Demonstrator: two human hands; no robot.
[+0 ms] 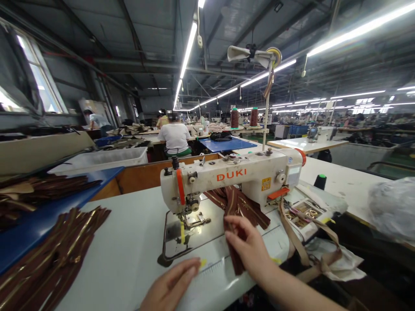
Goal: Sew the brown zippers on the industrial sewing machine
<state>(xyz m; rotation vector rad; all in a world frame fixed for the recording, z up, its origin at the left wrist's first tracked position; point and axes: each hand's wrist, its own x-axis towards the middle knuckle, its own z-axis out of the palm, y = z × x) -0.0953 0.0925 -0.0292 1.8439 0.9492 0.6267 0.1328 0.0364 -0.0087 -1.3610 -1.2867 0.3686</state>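
Note:
My right hand pinches a brown zipper strip in front of the sewing machine. The strip hangs down over the table's front edge, and its upper part reaches a pile of brown zippers under the machine arm. Near the front edge my left hand has its fingers pressed together, close to a small yellow piece; whether it holds anything cannot be made out. The metal needle plate lies beyond my left hand, with a yellow strip by the presser foot.
A bundle of brown zippers lies at the left of the table. On the right are a tray of small metal parts, a beige strap and a plastic bag. A person in white sits ahead.

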